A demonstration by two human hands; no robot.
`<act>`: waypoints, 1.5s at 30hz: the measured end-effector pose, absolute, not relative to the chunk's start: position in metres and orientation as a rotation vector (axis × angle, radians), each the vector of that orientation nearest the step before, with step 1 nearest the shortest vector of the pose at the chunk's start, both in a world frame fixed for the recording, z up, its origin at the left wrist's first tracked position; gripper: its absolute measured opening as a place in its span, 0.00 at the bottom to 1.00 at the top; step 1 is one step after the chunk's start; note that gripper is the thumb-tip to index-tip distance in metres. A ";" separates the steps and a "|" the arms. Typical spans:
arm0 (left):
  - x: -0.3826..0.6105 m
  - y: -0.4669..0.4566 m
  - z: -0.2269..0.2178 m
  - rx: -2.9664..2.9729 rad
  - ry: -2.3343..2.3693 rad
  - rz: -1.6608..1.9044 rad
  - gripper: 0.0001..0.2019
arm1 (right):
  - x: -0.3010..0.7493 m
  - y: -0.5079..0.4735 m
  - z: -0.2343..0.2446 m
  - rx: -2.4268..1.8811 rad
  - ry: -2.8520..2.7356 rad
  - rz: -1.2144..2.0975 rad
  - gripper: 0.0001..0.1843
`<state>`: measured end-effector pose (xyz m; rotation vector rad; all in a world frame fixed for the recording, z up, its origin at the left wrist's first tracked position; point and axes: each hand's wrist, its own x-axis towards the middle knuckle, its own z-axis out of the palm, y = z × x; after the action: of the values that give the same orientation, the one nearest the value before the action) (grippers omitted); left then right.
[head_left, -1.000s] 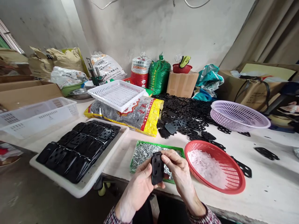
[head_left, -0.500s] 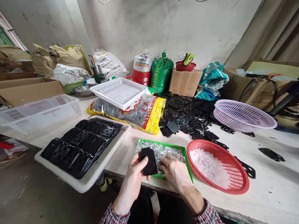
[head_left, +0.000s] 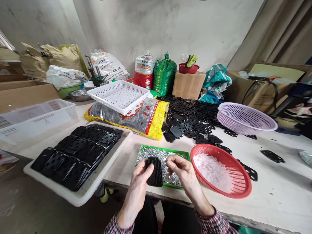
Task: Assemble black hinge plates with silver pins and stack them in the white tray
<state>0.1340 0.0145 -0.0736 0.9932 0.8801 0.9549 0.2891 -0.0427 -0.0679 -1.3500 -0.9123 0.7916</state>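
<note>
My left hand [head_left: 140,175] grips a black ribbed plastic plate [head_left: 154,172] by its left edge, thumb on the face, held upright over the front of a green tray [head_left: 164,149]. The tray is filled with small silvery metal pins [head_left: 148,152]. Above its right side, my right hand [head_left: 180,167] has thumb and forefinger pinched together beside the plate, apart from it. Whatever sits between those fingertips is too small to make out. Just right of the tray stands a red basket [head_left: 243,182] of whitish translucent pieces [head_left: 212,172].
At left, a white tray [head_left: 80,198] holds stacked black plates [head_left: 78,146]. Loose black plates [head_left: 190,113] are heaped at the back, near a lilac basket [head_left: 246,118]. A white perforated tray [head_left: 119,94] rests on a yellow-edged bag [head_left: 156,125]. The table's front edge runs close by.
My right hand has lifted out of the metal pins, and its fingertips are now pinched at the plate's upper right. The left hand still holds the plate. The view has shifted slightly.
</note>
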 end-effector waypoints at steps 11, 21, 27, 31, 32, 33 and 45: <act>0.138 0.006 -0.072 1.056 0.768 0.835 0.16 | 0.286 -0.050 -0.055 -1.262 -0.804 0.828 0.13; 0.135 0.000 -0.078 1.032 0.837 0.881 0.21 | 0.284 -0.067 -0.052 -1.444 -1.139 0.470 0.10; 0.137 -0.010 -0.073 1.047 0.754 0.800 0.19 | 0.271 -0.068 -0.051 -1.174 -0.662 0.714 0.10; 0.138 -0.014 -0.073 1.114 0.766 0.834 0.19 | 0.266 -0.069 -0.054 -1.153 -0.587 0.718 0.10; 0.139 -0.014 -0.073 1.165 0.769 0.840 0.18 | 0.265 -0.070 -0.055 -1.157 -0.585 0.713 0.10; 0.139 -0.015 -0.072 1.228 0.773 0.838 0.17 | 0.264 -0.071 -0.055 -1.161 -0.583 0.701 0.10; 0.135 -0.017 -0.085 1.367 0.926 0.913 0.17 | 0.251 -0.071 -0.066 -1.271 -0.677 0.523 0.09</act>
<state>0.1352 -0.0170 -0.0853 1.3674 0.9260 0.9128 0.2506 -0.0709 -0.0659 -1.2706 -0.6772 0.5227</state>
